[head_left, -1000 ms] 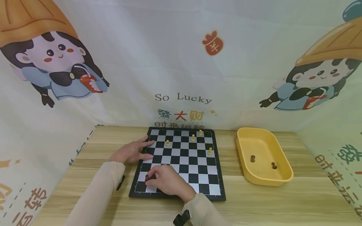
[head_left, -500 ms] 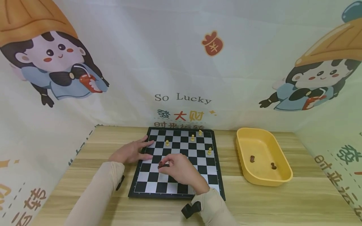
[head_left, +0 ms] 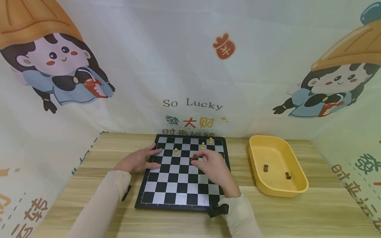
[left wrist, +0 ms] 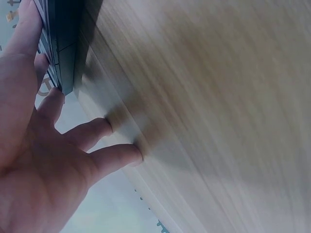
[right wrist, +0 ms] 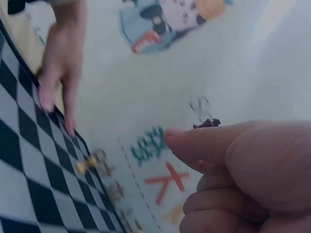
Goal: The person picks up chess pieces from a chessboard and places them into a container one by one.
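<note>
Over the chess board [head_left: 181, 188], a right hand [head_left: 213, 167] is pinching a brown chess piece [head_left: 194, 158]

The thumb and a finger are squeezing the little piece together, up above the squares. At the board's left edge, the left hand [head_left: 138, 159] is resting with its fingers spread apart, and some of them are touching the board. Three small yellow pieces [head_left: 176, 151] are standing on the far squares. To the right, a yellow tub [head_left: 281, 191] is sitting on the wooden desk [head_left: 327, 215], and two more brown pieces [head_left: 266, 168] are lying inside. Behind it all, a cartoon cloth [head_left: 166, 66] is hanging.
</note>
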`<state>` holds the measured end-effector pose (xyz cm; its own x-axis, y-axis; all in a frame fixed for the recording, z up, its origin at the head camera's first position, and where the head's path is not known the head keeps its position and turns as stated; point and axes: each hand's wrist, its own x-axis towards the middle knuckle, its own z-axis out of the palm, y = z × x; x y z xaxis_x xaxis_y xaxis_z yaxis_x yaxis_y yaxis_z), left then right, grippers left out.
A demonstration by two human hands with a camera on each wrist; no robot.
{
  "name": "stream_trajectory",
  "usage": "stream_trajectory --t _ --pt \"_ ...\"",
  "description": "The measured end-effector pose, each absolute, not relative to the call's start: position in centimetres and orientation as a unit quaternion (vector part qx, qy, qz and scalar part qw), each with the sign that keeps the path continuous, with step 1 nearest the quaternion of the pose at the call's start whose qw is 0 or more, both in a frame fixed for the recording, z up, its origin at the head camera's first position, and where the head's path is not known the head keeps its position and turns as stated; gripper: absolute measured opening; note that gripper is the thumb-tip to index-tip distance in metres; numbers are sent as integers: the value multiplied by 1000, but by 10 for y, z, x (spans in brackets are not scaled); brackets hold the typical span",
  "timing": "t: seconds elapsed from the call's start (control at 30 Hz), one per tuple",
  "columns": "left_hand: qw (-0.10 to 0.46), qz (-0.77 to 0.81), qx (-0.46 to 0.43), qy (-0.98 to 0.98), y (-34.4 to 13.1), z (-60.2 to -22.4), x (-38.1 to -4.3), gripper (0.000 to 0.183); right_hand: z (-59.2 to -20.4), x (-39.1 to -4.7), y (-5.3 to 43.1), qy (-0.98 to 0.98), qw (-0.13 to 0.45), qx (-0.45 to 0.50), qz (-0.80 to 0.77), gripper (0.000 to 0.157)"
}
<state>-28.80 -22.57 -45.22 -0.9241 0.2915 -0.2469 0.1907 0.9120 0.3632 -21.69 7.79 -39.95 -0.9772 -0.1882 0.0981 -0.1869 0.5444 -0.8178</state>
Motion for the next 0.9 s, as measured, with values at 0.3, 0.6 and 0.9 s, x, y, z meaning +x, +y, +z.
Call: stream_trajectory --t 0.3,0.6,0.9 --pt "156 172 126 965 -226 -451 -288 84 -402 -230 118 870 -50 -51 -488 22" --pt "154 170 132 964 -226 -449 -289 85 -390 -228 145 865 -48 -21 -499 24" --pt "152 169 126 966 -226 -451 -288 84 -386 -225 177 868 -76 26 -491 26"
